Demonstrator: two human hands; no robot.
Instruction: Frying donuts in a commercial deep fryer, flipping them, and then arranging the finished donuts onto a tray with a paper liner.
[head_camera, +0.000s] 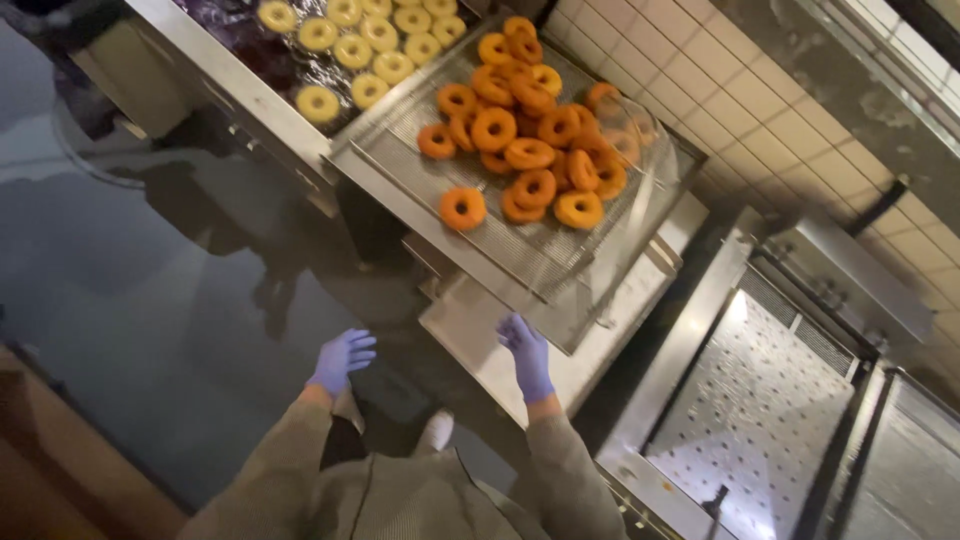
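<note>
Hovering gloved right hand (527, 356) near steel mesh tray (560, 262), ring-shaped fried doughnuts (530, 130)

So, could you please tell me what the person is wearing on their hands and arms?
Both hands wear thin, snug-fitting purple disposable gloves: the left hand and the right hand. The arms are covered to the wrists by long sleeves of a loose olive-tan, finely textured garment. No watch, jewellery or markings are visible on either.
</note>
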